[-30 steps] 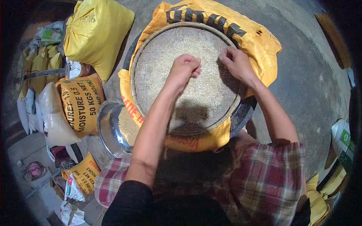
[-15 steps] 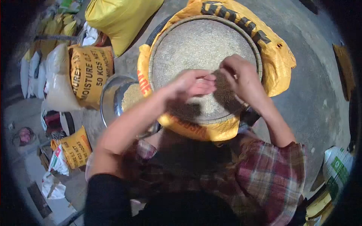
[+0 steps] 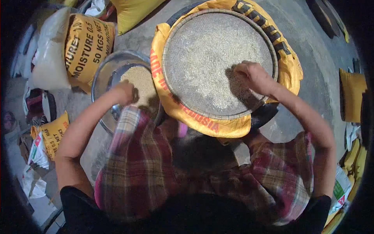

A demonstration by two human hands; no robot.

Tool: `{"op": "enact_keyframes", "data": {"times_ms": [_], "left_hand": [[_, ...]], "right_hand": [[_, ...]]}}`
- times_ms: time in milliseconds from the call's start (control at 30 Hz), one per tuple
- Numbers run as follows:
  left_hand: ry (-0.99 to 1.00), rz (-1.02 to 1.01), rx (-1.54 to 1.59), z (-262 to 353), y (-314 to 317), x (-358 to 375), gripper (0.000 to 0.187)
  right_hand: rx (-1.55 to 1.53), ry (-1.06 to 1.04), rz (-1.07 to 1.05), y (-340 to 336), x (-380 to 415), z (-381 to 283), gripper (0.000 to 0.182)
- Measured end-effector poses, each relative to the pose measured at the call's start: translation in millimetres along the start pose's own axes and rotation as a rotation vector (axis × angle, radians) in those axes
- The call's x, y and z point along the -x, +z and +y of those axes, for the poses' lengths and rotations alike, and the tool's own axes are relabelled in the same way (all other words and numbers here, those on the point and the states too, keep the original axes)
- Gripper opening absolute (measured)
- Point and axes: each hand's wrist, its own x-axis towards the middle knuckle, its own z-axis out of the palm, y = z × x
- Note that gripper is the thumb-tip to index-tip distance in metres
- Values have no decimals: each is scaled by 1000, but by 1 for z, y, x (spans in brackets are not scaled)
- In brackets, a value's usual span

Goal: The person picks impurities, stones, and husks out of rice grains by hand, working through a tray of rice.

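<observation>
My left hand (image 3: pixel 124 93) is over the metal basin (image 3: pixel 102 74), at the left edge of the heap of pale grain (image 3: pixel 142 80) inside it. Its fingers are curled, and what they hold, if anything, is hidden. Above the right part of the round woven tray (image 3: pixel 177 35) is my right hand (image 3: pixel 255 78), thumb and fingers drawn together. I cannot make out anything between them. Pale grains (image 3: pixel 218 50) are spread thinly across the tray, and the hand's shadow falls on them. Under the tray lies a yellow printed sack (image 3: pixel 194 124).
A full yellow sack (image 3: pixel 91 50) with black lettering stands behind the basin, with a whitish sack (image 3: pixel 52 50) beside it. Another yellow sack (image 3: pixel 134 11) is at the top. Plaid cloth (image 3: pixel 144 160) covers my knees, close to basin and tray.
My left hand has moved from above the tray, left and down to the basin. My right hand stays over the tray, slightly further right. The view has shifted.
</observation>
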Motion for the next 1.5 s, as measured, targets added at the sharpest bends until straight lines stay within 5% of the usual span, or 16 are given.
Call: {"op": "enact_keyframes", "data": {"times_ms": [67, 133, 267, 400, 467, 567, 633, 733, 800, 833, 967, 1200, 1267, 1400, 1433, 1500], "left_hand": [[-125, -235, 115, 33, -73, -20, 35], [13, 45, 285, 50, -91, -34, 27], [168, -1, 436, 81, -108, -85, 22], [278, 219, 478, 101, -77, -113, 24], [265, 164, 546, 110, -77, -102, 32], [203, 237, 676, 120, -58, -104, 35], [200, 351, 712, 130, -50, -109, 34], [429, 329, 796, 135, -54, -123, 32], [381, 252, 982, 150, -76, -117, 30], [316, 182, 1164, 156, -89, -114, 28], [411, 468, 822, 134, -101, -135, 25], [537, 535, 541, 165, -96, -167, 29], [543, 337, 540, 177, -97, -158, 32], [689, 362, 429, 160, -86, -131, 21], [773, 574, 517, 150, -81, -126, 13], [758, 606, 496, 135, -79, -123, 12]], "right_hand": [[41, -19, -14, -3, -15, 1, 18], [239, -122, 63, 0, -37, -1, 25], [467, 37, 78, 17, -68, -21, 44], [357, -19, -29, 33, -45, -13, 50], [226, -44, -80, 33, -27, -3, 42], [50, -53, 142, 33, -9, 13, 30], [-29, 32, 85, 13, -10, 14, 29], [-101, 110, 128, -4, -13, 7, 27], [-332, 286, 153, -19, -15, -6, 26], [-308, 176, 261, -20, -14, -4, 27], [-121, 240, 291, -30, -4, 25, 27], [-14, 215, 365, 9, -13, 30, 24], [-16, 235, 343, 21, -15, 22, 27], [98, 55, 77, 21, 6, 10, 39], [91, 63, 99, 14, 15, 11, 40], [70, 119, 234, 7, 31, 11, 29]]}}
